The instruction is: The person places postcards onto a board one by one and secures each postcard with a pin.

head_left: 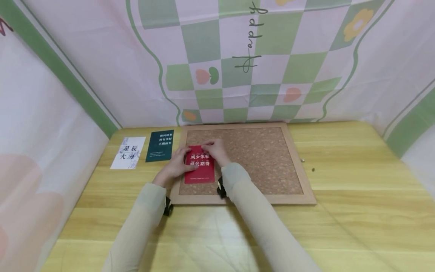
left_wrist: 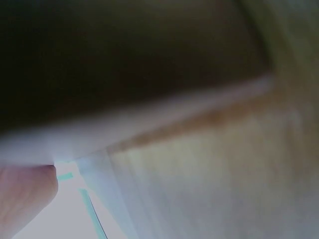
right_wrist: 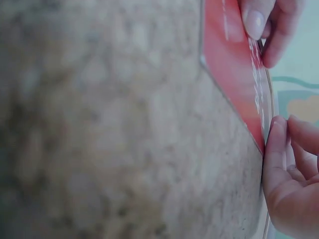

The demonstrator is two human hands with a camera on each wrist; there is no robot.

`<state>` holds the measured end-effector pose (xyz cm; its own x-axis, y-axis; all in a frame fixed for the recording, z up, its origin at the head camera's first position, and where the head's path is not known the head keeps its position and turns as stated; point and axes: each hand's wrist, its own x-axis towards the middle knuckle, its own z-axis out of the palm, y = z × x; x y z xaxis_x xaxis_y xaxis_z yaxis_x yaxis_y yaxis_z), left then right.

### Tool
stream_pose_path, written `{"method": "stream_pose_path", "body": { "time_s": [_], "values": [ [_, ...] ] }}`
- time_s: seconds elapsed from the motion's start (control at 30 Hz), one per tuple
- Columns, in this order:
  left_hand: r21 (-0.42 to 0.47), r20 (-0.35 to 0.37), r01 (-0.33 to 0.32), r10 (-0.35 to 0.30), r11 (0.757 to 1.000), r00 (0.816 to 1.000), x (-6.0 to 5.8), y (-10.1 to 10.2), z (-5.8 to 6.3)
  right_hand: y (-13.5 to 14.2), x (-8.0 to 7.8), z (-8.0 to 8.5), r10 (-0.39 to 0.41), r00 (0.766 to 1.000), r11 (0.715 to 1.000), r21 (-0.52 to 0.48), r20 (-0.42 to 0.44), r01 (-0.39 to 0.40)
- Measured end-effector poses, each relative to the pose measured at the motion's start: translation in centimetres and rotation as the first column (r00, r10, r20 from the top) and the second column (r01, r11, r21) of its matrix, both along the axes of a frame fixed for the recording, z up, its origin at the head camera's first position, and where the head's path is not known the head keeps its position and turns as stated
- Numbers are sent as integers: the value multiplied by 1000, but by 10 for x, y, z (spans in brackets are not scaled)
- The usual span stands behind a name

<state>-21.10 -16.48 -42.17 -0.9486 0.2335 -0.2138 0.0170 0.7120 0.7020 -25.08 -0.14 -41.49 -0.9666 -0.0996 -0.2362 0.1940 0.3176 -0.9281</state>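
A red card (head_left: pixel 200 174) with white lettering lies upright on the left part of a framed corkboard (head_left: pixel 255 162). My left hand (head_left: pixel 175 165) rests at the card's left side, its thumb pressing the face and its forefinger near the top left corner. In the right wrist view, that thumb (right_wrist: pixel 255 22) lies against the red card (right_wrist: pixel 227 55). At the card's top right corner is my right hand (head_left: pixel 216 151), thumb and forefinger close together. Whether anything small is between those fingertips is hidden. The left wrist view is dark and blurred.
A white card (head_left: pixel 128 153) and a dark green card (head_left: pixel 159 146) lie on the wooden table (head_left: pixel 350 189), left of the board. Two small pin-like pieces (head_left: pixel 303 160) lie right of the board. Behind the table hangs a checked cloth (head_left: pixel 238 75).
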Motion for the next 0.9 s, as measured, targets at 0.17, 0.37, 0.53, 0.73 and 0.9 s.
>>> {"method": "stream_pose_path", "body": {
  "time_s": [0.17,0.37,0.53,0.73,0.9],
  "values": [
    [5,14,-13,13,1000,1000,1,0,-1,2,-3,-2,-82,994,989,-120,66,90],
    [-6,18,-17,17,1000,1000,1,0,0,-4,-3,0,-76,993,983,-161,90,90],
    [-4,17,-17,17,1000,1000,0,-1,-1,-10,-3,-1,-34,998,994,-105,58,40],
    [-6,3,-6,6,1000,1000,1,0,-3,-14,-10,-6,2,999,1000,12,34,-2],
    [-10,4,-12,13,1000,1000,0,0,-1,-16,-18,-6,19,998,991,131,54,-26]
  ]
}}
